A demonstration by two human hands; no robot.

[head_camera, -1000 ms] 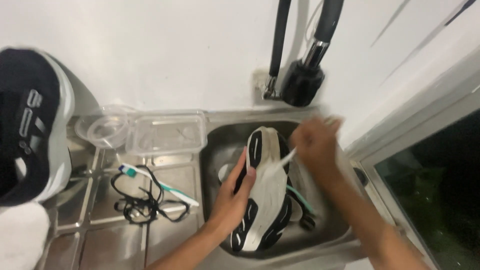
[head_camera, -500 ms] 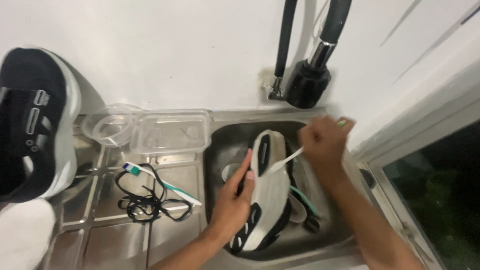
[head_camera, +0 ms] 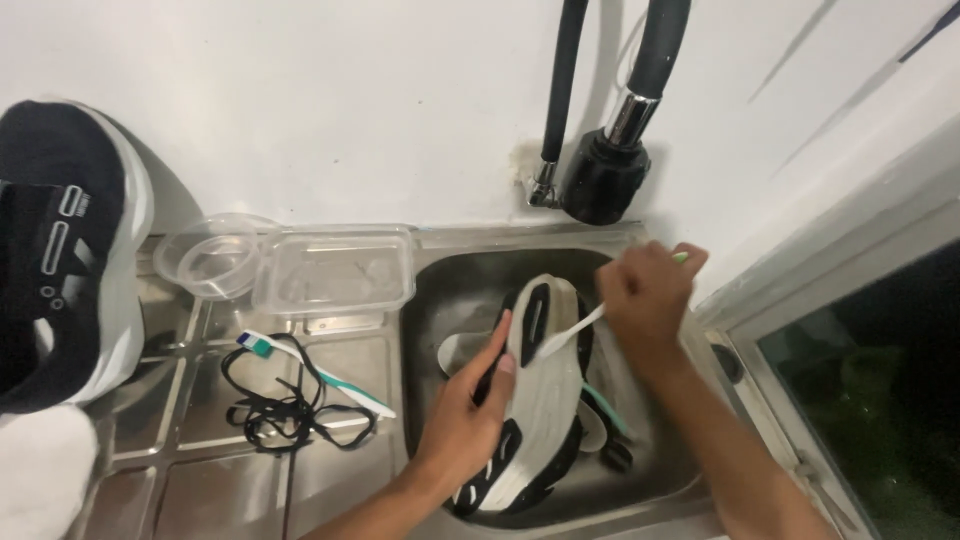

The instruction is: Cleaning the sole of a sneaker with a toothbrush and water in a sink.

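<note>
A home wash area: a steel sink [head_camera: 440, 290] with ribbed drainboard [head_camera: 200, 470], black faucet hoses [head_camera: 640, 60] on a white wall [head_camera: 300, 100], window frame [head_camera: 800, 330] beside.

The scene is evenly and fairly brightly lit from above and in front, with a cool white cast on the wall [head_camera: 350, 120]. The black hose [head_camera: 560, 90] throws a soft grey shadow on the wall just to its right, and the dark shoe [head_camera: 60, 250] at the left edge casts a broad, soft one beside it. The steel tabletop [head_camera: 330, 480] and sink [head_camera: 450, 270] give dull, smeared reflections without hard glare. The window [head_camera: 880, 400] at the lower right is almost black. Sharpness is moderate: the right hand [head_camera: 645, 295] and its white brush [head_camera: 565, 335] are slightly motion-blurred, the clear containers [head_camera: 330, 270] look hazy, and straight lines bend a little near the edges.
</note>
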